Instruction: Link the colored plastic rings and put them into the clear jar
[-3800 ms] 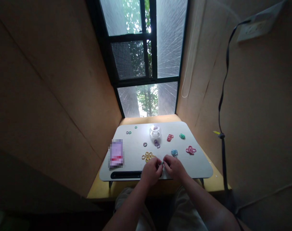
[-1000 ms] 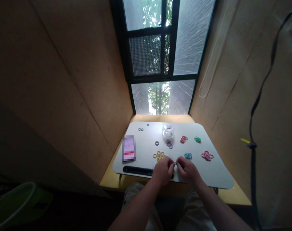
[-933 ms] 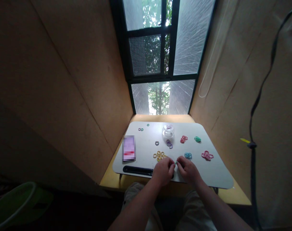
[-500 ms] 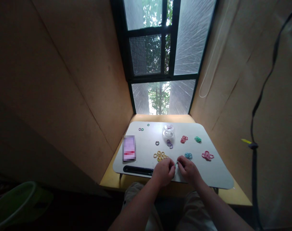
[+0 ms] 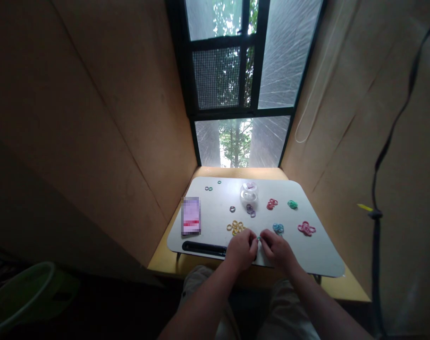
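Between the fingertips of my left hand (image 5: 243, 249) and my right hand (image 5: 275, 246) is a small green band (image 5: 259, 238), pinched from both sides. The hands are close together over the front edge of the white table (image 5: 215, 215). Yellow rings (image 5: 235, 227) lie just beyond my left hand, partly covered by it. Blue rings (image 5: 278, 228) are just behind my right hand. Farther back are purple rings (image 5: 250, 211), red rings (image 5: 272, 204) and green rings (image 5: 292, 204). Pink rings (image 5: 307, 228) lie to the right.
A clear jar (image 5: 249, 193) stands at the back middle. On the left are a blurred pink-purple packet (image 5: 191, 216) and a black tray slot (image 5: 204, 248). Single rings (image 5: 208, 188) lie at the back left. A green basket (image 5: 34, 297) is at the lower left.
The view has shifted slightly. The green band between my fingertips now lies more level, where before it hung slanting. Both hands are in nearly the same place.
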Available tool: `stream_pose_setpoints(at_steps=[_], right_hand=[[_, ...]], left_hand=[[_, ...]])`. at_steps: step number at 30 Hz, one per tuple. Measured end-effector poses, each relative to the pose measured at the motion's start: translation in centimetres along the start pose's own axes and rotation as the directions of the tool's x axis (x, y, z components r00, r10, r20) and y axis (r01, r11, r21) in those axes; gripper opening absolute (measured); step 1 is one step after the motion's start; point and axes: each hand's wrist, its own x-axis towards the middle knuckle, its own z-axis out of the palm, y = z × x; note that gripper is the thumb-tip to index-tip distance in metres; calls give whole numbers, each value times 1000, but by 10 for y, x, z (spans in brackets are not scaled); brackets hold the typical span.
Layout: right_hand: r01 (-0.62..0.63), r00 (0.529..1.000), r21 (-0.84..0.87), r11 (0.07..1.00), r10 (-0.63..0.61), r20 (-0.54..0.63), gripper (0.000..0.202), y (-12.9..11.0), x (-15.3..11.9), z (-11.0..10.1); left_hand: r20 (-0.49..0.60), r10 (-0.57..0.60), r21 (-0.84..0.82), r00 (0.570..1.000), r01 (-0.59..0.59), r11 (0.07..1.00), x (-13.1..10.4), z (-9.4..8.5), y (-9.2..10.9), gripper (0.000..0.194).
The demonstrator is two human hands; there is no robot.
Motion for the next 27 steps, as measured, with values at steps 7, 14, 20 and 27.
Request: stream_pose_setpoints(at_steps=[7,14,20,27], right_hand=[[-44,999,14,999,44,-14,9,1,3,1],[-35,999,7,999,35,-4,9,0,2,0],[-12,1000,0,1000,12,8,9,-1,1,0],[-1,999,29,1000,-1,54,11,-5,0,-4]], left_hand=[[46,69,-13,997,-68,998,-1,-1,-4,7],[79,90,-38,993,-88,995,0,-4,-7,4],[77,95,-54,993,-91,994,0,-4,-6,5],[-6,-17,-29,1000,17,999,1,1,-1,8]])
